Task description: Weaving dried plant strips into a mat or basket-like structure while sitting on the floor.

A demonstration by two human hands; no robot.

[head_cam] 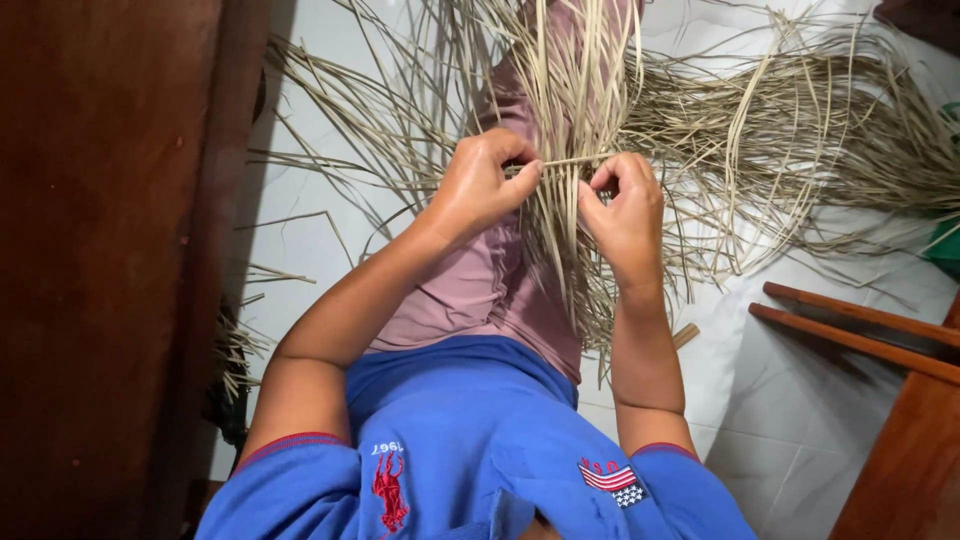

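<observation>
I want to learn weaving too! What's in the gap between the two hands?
In the head view, one thin dry strip runs crosswise between the left hand and the right hand, over a bundle of long pale strips lying along the person's leg.

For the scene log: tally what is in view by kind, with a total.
Hands: 2, left hand and right hand, both pinching dried straw strips
Straw heaps: 1, spread on the white floor
Wooden bars at right: 2
Dark wooden panel at left: 1
Total: 6
</observation>
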